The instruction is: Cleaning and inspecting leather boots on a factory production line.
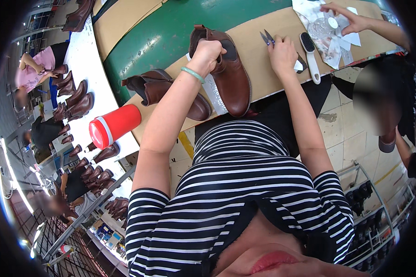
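My left hand (209, 56) is closed on the upper edge of a brown leather ankle boot (233, 83), its fingers partly inside the opening. The boot lies with its toe toward me. My right hand (283, 57) is curled over a small pair of scissors (266, 38); the blades point away from me, and the palm hides the rest. A second brown boot (157, 90) lies on its side left of the first, partly behind my left forearm. To the right of my right hand lies a black-bristled brush (311, 55) with a white handle.
Cardboard (259, 27) covers the green table (157, 37). A red tumbler (118, 124) stands at the left. At the right, another person's hand (349, 19) hovers by a clear bottle (322, 27) on a stained cloth (309, 9). More boots (81, 105) line a white bench.
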Motion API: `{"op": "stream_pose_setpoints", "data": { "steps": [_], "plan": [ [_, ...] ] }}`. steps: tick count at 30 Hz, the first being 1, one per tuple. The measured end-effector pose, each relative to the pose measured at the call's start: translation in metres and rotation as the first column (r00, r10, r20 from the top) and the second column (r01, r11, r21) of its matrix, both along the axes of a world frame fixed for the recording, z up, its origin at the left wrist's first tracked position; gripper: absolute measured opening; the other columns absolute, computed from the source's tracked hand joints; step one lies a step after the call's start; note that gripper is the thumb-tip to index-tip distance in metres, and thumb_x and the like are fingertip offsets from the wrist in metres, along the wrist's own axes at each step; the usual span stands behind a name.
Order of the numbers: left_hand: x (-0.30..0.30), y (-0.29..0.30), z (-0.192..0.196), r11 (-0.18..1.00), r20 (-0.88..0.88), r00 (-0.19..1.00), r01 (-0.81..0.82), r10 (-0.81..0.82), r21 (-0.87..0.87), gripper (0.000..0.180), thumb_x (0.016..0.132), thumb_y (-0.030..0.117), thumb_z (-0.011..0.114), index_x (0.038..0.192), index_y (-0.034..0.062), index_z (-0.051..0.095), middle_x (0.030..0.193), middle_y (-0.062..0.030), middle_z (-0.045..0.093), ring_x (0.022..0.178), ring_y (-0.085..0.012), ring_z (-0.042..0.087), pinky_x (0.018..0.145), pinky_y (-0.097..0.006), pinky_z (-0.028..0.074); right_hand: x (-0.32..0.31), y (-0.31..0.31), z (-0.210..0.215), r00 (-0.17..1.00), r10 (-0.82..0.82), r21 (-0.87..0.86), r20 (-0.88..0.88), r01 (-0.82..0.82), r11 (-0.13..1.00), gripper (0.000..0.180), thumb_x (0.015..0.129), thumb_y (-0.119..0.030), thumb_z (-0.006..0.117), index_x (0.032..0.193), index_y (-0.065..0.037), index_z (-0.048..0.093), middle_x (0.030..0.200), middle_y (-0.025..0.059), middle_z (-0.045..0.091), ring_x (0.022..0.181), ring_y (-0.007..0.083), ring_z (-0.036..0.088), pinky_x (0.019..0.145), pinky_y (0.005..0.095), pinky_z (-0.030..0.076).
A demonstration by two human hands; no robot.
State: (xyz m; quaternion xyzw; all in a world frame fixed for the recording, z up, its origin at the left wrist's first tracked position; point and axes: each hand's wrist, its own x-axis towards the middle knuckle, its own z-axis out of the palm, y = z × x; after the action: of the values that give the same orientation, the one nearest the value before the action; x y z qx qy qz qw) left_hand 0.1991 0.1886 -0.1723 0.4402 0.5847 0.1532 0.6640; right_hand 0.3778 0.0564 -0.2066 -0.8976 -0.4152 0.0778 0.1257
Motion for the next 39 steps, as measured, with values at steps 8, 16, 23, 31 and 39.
{"op": "stream_pose_setpoints", "data": {
  "steps": [8,16,23,31,39],
  "plan": [
    [0.009,-0.008,0.008,0.997,-0.041,0.997,-0.059,0.061,0.045,0.018,0.071,-0.014,0.052,0.086,-0.0093,0.062,0.084,-0.0143,0.061,0.074,-0.0245,0.059,0.066,-0.038,0.048,-0.004,-0.019,-0.011,0.886,0.037,0.282,-0.462,0.107,0.953,0.024,0.086,-0.023,0.060,0.091,-0.001,0.068,0.075,0.0114,0.065,0.057,0.0258,0.061,0.060,0.0384,0.052],
    [0.015,-0.010,0.012,0.995,-0.095,0.994,-0.047,0.055,0.084,0.018,0.073,-0.011,0.048,0.085,-0.0099,0.061,0.083,-0.0166,0.061,0.073,-0.0263,0.059,0.064,-0.038,0.047,-0.064,-0.037,-0.023,0.576,0.144,0.367,-0.805,0.291,0.884,0.044,0.090,-0.039,0.061,0.116,-0.004,0.063,0.086,0.0095,0.070,0.071,0.0167,0.066,0.064,0.0324,0.051],
    [0.013,-0.011,0.021,0.994,-0.093,0.994,-0.045,0.055,0.104,0.017,0.075,-0.010,0.049,0.087,-0.0131,0.060,0.082,-0.0175,0.061,0.071,-0.0266,0.060,0.064,-0.038,0.049,-0.083,-0.025,0.000,0.926,0.284,0.585,-0.248,-0.090,0.806,0.034,0.088,-0.031,0.063,0.109,-0.005,0.065,0.092,0.0141,0.067,0.079,0.0317,0.066,0.067,0.0402,0.051],
    [0.014,-0.011,0.027,0.996,-0.116,0.990,-0.074,0.081,0.058,0.016,0.071,-0.014,0.062,0.087,-0.0144,0.062,0.089,-0.0177,0.063,0.077,-0.0265,0.061,0.067,-0.038,0.049,-0.089,-0.016,-0.008,0.930,0.301,0.608,-0.212,-0.115,0.785,0.029,0.089,-0.028,0.062,0.107,-0.005,0.067,0.088,0.0129,0.067,0.076,0.0320,0.065,0.065,0.0408,0.051],
    [0.011,-0.006,0.018,0.997,-0.074,0.995,-0.065,0.068,0.042,0.016,0.072,-0.014,0.060,0.088,-0.0162,0.060,0.088,-0.0206,0.063,0.075,-0.0301,0.063,0.063,-0.040,0.052,-0.090,-0.011,-0.007,0.937,0.280,0.636,-0.211,-0.087,0.767,0.026,0.090,-0.027,0.060,0.105,-0.007,0.067,0.089,0.0125,0.067,0.077,0.0323,0.065,0.065,0.0414,0.051]
  ]
}}
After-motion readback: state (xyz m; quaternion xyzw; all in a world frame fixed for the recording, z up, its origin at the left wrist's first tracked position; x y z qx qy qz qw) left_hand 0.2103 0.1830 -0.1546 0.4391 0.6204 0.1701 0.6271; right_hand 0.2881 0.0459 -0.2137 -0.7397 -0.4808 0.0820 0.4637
